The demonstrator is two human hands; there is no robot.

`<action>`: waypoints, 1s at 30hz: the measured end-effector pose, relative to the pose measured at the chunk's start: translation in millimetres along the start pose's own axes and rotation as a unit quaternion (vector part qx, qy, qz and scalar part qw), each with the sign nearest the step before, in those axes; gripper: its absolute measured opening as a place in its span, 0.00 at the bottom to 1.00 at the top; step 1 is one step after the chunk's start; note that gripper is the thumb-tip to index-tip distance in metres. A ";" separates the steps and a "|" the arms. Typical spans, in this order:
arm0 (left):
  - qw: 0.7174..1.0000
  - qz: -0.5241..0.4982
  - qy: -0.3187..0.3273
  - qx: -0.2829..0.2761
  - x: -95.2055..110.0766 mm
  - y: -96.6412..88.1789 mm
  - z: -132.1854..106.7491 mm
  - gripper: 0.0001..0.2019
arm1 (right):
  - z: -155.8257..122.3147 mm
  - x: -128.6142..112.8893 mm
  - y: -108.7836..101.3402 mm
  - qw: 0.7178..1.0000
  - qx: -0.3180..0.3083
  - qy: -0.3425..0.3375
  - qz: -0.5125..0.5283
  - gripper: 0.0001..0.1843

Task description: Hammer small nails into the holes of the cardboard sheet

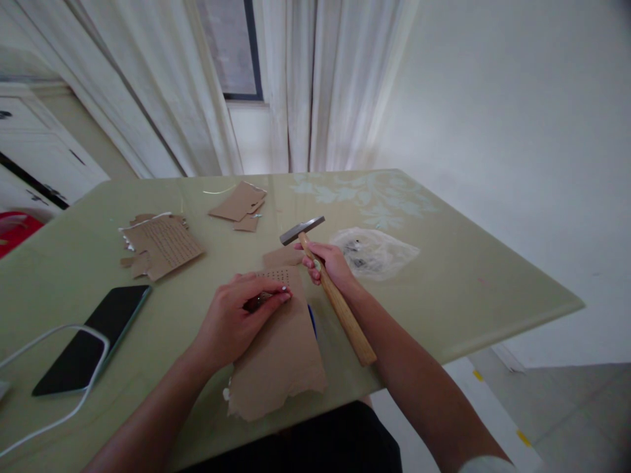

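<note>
My right hand (pixel 329 264) is closed around the wooden handle of a hammer (pixel 342 315). The steel head points up and away, raised over the table beside the cardboard. A torn piece of brown cardboard (pixel 283 361) lies in front of me, with rows of small dark holes at its far end. My left hand (pixel 244 312) rests on it, thumb and forefinger pinched around a small nail (pixel 284 289). Only the nail's pale, shiny head shows; the fingers hide the rest. Something blue (pixel 312 320) sticks out from under the cardboard's right edge.
Beyond the hammer lies a clear plastic bag (pixel 374 253) with small dark things inside. Cardboard with handwriting (pixel 165 246) and other cardboard scraps (pixel 240 202) lie farther back. A phone (pixel 93 341) and a white cable (pixel 106 358) are at left on the pale green table (pixel 473 282).
</note>
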State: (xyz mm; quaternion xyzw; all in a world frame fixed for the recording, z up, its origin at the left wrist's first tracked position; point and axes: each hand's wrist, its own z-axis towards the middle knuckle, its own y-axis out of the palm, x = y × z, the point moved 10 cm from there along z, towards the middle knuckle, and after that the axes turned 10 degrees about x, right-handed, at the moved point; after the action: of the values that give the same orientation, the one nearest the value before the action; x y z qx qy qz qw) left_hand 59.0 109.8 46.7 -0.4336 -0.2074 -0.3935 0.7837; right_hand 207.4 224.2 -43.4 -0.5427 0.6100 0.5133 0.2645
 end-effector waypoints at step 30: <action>0.993 0.000 0.088 -0.085 12.8 26.9 7.4 0.10 | -191.3 -118.2 38.4 0.854 0.039 -0.251 -0.453 0.23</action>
State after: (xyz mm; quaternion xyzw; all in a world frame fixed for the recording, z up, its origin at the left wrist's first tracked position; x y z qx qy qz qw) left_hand 88.3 118.9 45.3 -0.4619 -0.1037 -0.4465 0.7593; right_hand 248.3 91.3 137.3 -0.6013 0.2286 0.4312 0.6327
